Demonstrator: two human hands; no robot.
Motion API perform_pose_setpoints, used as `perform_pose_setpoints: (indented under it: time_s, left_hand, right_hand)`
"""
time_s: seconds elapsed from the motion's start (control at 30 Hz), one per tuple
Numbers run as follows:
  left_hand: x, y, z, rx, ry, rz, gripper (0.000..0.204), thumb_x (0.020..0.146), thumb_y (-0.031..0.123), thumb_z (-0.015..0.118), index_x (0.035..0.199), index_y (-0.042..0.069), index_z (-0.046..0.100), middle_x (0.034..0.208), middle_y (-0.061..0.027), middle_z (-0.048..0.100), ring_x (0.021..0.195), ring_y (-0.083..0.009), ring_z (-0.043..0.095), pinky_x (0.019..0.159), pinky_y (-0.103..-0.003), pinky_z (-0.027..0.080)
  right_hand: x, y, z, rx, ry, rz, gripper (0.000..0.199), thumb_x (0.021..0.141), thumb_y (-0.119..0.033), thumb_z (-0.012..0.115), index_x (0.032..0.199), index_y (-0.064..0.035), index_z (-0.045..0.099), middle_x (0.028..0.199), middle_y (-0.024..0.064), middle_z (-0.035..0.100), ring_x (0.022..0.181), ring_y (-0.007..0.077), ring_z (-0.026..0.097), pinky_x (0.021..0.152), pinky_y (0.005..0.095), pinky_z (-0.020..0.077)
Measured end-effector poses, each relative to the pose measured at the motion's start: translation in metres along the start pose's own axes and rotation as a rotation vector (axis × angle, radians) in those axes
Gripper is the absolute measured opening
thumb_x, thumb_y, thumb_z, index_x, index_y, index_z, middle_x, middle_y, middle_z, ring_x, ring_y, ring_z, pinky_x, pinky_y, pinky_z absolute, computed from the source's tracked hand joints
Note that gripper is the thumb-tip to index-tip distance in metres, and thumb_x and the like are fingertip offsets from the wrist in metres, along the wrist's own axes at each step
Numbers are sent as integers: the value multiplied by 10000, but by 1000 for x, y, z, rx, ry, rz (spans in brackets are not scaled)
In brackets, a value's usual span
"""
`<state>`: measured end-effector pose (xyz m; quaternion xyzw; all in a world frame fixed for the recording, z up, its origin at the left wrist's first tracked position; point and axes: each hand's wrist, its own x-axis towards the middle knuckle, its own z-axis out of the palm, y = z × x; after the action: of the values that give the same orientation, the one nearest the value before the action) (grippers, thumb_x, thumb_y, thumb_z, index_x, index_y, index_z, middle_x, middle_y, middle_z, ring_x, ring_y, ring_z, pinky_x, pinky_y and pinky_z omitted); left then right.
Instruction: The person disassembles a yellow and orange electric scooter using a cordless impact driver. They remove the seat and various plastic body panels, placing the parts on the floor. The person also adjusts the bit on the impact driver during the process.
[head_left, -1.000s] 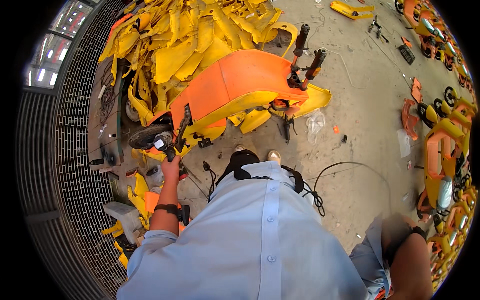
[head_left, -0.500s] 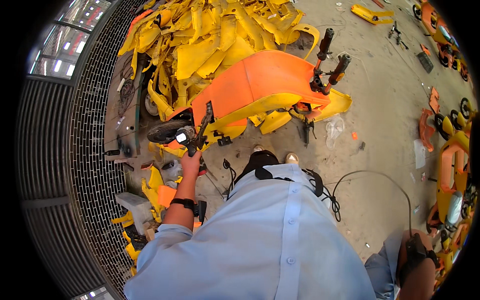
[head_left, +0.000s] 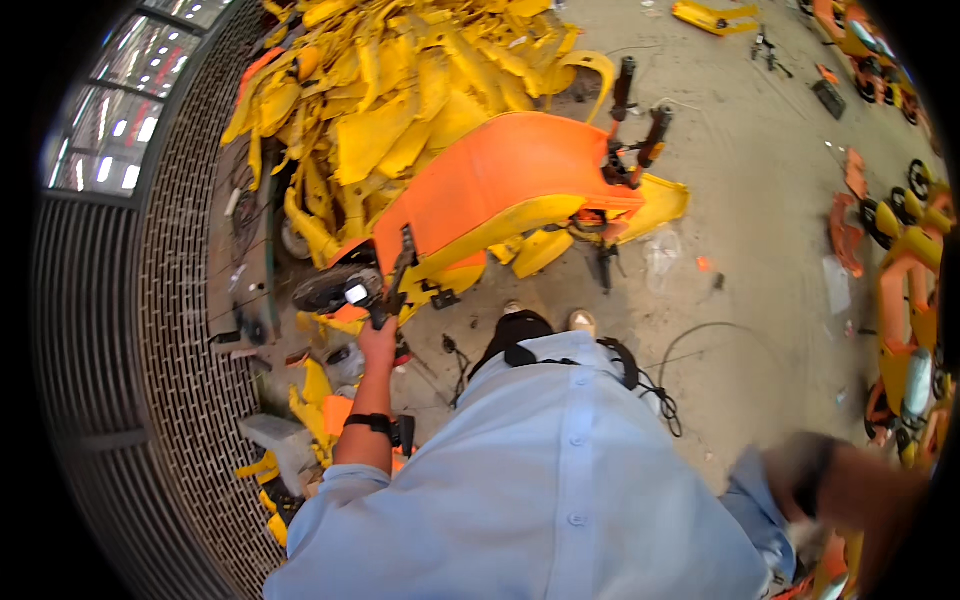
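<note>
An orange and yellow e-bike body (head_left: 485, 185) lies on the floor before me, its two dark handlebar grips (head_left: 638, 115) sticking up at the right. A dark, dirty wheel (head_left: 325, 290) is at its left end. My left hand (head_left: 378, 347) is closed round a black handled thing with a bright white spot (head_left: 358, 295), held against the body beside the wheel and a dark upright bar (head_left: 404, 265). Its exact kind is unclear. My right hand (head_left: 885, 500) is at the lower right, away from the body; motion smears its fingers.
Yellow plastic panels (head_left: 420, 100) are heaped behind the body. More orange and yellow vehicles (head_left: 905, 300) stand along the right. A thin black cable (head_left: 690, 345) loops beside my waist. At the left are a brick wall (head_left: 190, 310) and a grey block (head_left: 280, 440).
My right hand has swung outward and is now blurred. The view has shifted slightly, while my left hand keeps its hold beside the wheel.
</note>
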<state>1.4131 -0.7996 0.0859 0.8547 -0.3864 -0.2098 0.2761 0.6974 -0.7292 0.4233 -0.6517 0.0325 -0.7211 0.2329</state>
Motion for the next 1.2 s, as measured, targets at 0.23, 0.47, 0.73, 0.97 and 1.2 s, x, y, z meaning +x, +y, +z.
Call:
perform_pose_setpoints:
  time_s: [0.23, 0.47, 0.73, 0.97, 1.2]
  left_hand:
    - [-2, 20, 16, -128, -93, -45, 429, 792, 261, 735, 1101, -28, 665, 1026, -120, 701, 877, -229, 650, 798, -376, 505]
    - [3, 24, 18, -82, -123, -151, 484, 796, 267, 725, 1144, -56, 629, 1088, -135, 684, 925, -263, 643, 816, -401, 497]
    - [24, -8, 13, -40, -128, -98, 703, 779, 294, 726, 1322, -109, 534, 1234, -226, 636, 1076, -310, 621, 898, -412, 477]
    - [13, 13, 14, -88, -240, -138, 735, 786, 315, 726, 1343, -115, 511, 1273, -228, 614, 1090, -323, 615, 908, -419, 475]
    - [18, -3, 20, -139, -97, -46, 232, 858, 188, 678, 1011, 24, 617, 861, -51, 633, 719, -184, 588, 650, -380, 465]
  right_hand:
    - [-89, 141, 16, 441, 968, 718, 371, 1001, -293, 466, 672, -135, 397, 578, -26, 350, 552, 137, 334, 1041, 521, 445]
    - [-88, 155, 43, 655, 963, 684, 392, 1012, -302, 426, 657, -137, 403, 548, -22, 380, 529, 124, 370, 1018, 528, 495]
    - [-77, 156, 53, 668, 852, 673, 380, 1000, -307, 434, 660, -139, 406, 548, -16, 400, 540, 127, 397, 978, 518, 512]
    - [-83, 168, 44, 110, 974, 825, 251, 989, -269, 497, 825, -83, 533, 694, 26, 535, 572, 105, 430, 695, 299, 501]
    - [-154, 171, -16, -645, 740, 1354, 180, 961, -198, 587, 1007, -24, 579, 902, 104, 641, 589, 111, 546, 537, 268, 471]
